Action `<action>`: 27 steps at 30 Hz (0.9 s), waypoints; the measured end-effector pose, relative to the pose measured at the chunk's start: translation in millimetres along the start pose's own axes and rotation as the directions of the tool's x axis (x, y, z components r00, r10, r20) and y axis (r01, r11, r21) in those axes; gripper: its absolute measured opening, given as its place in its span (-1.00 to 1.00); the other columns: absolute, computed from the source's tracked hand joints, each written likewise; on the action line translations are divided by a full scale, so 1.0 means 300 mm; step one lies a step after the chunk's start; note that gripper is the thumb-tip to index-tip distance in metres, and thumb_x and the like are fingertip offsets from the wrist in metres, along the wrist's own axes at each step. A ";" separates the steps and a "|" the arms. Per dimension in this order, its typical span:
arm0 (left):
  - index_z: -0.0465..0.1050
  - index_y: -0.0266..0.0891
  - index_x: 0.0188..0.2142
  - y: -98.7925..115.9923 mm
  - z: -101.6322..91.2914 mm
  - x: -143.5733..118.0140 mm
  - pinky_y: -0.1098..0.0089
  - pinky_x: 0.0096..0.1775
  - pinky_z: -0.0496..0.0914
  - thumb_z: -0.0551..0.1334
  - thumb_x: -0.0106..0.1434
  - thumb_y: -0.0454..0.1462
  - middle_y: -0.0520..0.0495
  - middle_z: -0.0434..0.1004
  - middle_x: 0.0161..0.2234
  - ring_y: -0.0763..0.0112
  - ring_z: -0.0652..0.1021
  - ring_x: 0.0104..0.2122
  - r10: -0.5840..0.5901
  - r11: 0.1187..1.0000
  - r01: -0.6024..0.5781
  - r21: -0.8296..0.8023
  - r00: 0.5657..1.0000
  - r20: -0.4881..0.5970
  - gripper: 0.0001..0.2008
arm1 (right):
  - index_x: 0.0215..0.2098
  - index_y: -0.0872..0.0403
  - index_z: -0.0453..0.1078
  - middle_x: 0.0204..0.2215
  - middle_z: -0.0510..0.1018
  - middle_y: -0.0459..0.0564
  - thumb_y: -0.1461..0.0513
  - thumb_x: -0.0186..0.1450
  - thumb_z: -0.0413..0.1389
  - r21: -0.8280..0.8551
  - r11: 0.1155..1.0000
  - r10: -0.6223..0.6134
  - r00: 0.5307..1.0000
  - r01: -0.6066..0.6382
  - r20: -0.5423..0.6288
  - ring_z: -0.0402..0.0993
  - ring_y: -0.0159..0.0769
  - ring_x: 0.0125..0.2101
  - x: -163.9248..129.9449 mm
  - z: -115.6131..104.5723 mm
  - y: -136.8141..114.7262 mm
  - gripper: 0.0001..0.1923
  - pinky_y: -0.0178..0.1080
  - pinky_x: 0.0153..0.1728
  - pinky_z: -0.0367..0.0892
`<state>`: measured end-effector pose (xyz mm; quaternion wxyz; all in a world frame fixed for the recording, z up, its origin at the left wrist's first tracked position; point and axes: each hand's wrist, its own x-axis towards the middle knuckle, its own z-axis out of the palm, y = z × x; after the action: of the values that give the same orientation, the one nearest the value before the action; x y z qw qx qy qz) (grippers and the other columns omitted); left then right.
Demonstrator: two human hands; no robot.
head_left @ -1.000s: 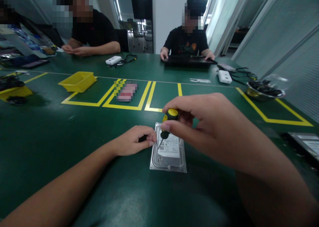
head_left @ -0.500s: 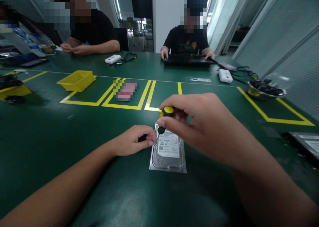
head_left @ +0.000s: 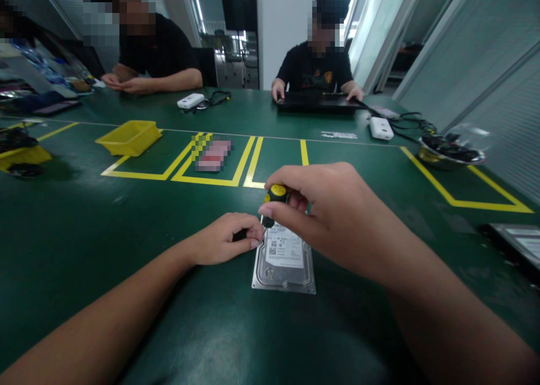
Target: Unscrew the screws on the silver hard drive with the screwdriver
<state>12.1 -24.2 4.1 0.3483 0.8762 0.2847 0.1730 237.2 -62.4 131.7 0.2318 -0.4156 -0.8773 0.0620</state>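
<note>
A wide green table [head_left: 84, 233] marked with yellow tape lines fills the room, with glass partitions running along the right side. At its far edge one person types on a laptop [head_left: 318, 102], and another sits at the far left with hands together.

Compared with a second ago, the right hand [head_left: 329, 216] and its screwdriver [head_left: 272, 205] have slid a little to the left and toward the far left corner of the hard drive [head_left: 284, 255], so more of the white label now shows. The left hand [head_left: 223, 240] and the drive itself lie just as they did.

The drive lies flat on the table near the person, well clear of every table edge. Bare green surface spreads to the left, the right and the near side of it. A yellow bin [head_left: 130, 136] sits well apart to the far left, and a metal bowl [head_left: 449, 151] well apart to the far right.

The right fingers [head_left: 274, 211] are closed around the yellow and black handle, holding the tool nearly upright with its tip at the drive's far left corner. The left fingers [head_left: 253, 236] are curled shut on a small dark thing I cannot make out, pressed against the drive's left edge just beside that tip.
</note>
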 end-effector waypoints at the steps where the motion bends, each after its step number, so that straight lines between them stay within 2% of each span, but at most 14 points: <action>1: 0.46 -0.28 -0.23 0.001 -0.001 0.000 0.38 -0.21 0.33 0.19 0.35 -0.27 -0.03 0.51 -0.26 0.37 0.49 -0.24 -0.001 1.000 0.001 0.004 1.000 0.001 -0.88 | -0.21 0.13 0.53 -0.44 0.53 -0.10 0.16 0.34 0.16 -0.002 1.000 0.002 1.000 -0.002 0.002 0.35 -0.40 -0.44 0.001 0.001 0.000 -0.79 -0.30 -0.40 0.08; 14: 0.46 -0.28 -0.24 0.005 -0.003 0.003 0.36 -0.19 0.37 0.17 0.36 -0.24 -0.06 0.51 -0.27 0.36 0.48 -0.26 0.006 1.000 -0.006 0.024 1.000 -0.006 -0.85 | -0.20 0.12 0.52 -0.45 0.53 -0.09 0.16 0.35 0.14 0.009 0.999 0.032 0.999 -0.033 0.033 0.33 -0.41 -0.46 0.004 0.003 -0.003 -0.80 -0.29 -0.42 0.05; 27: 0.47 -0.28 -0.16 -0.003 -0.002 0.000 0.32 -0.11 0.42 0.15 0.38 -0.19 -0.09 0.53 -0.22 0.33 0.50 -0.20 -0.003 0.999 0.002 0.050 1.000 0.013 -0.79 | -0.21 0.11 0.53 -0.44 0.54 -0.12 0.17 0.34 0.15 0.051 0.998 -0.030 0.999 0.029 0.015 0.36 -0.42 -0.43 -0.002 0.002 0.006 -0.82 -0.30 -0.43 0.07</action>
<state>11.6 -23.5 3.9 0.3284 0.8854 0.2877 0.1598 238.5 -61.5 130.6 0.2362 -0.3960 -0.8833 0.0843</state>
